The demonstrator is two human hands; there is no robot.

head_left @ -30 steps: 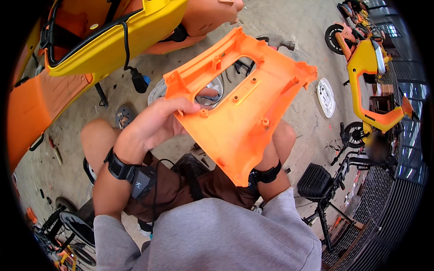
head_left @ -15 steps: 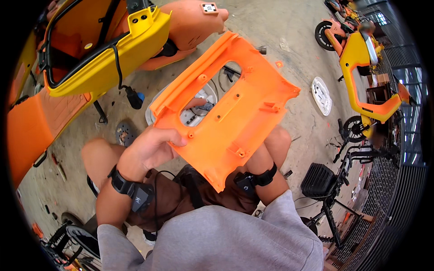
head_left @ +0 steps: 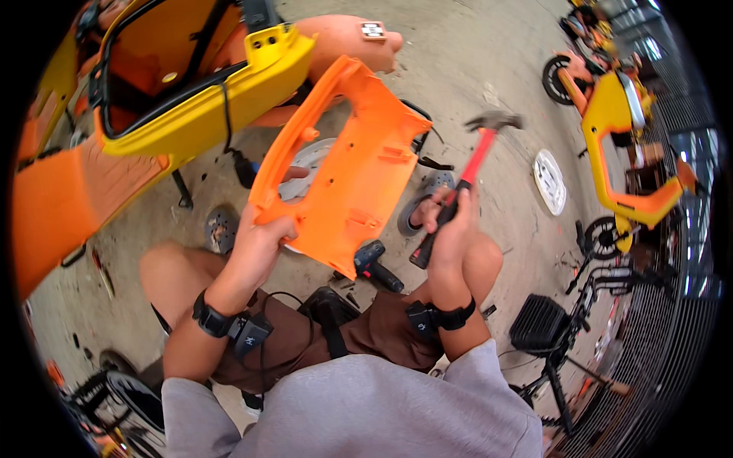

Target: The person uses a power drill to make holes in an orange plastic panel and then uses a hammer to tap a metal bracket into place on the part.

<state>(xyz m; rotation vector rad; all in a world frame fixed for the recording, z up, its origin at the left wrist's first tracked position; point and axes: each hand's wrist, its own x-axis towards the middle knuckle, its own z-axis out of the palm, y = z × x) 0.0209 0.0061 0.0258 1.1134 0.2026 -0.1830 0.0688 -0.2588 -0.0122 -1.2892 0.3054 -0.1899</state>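
My left hand (head_left: 267, 246) grips an orange plastic panel (head_left: 347, 202) by its near left corner, the thumb on its face and a finger showing through the long oval cutout. The panel is held up and tilted, with its ribs and screw bosses facing me. To its right, my right hand (head_left: 452, 221) is closed around the black grip of a claw hammer (head_left: 478, 156) with a red shaft. The hammer's head points up and away, clear of the panel. Behind the panel is a white plastic part (head_left: 309, 164), mostly hidden.
A cordless drill (head_left: 376, 267) lies on the floor between my legs. At the left stands a yellow and orange scooter body (head_left: 206, 114) with a hanging cable. A white oval cover (head_left: 549, 182) is on the floor at right, near another yellow scooter (head_left: 599, 145) and a black frame (head_left: 561, 328).
The hammer, whose head only peeked out behind the panel, is now in full view to the right in my right hand. The panel has turned and shifted left.
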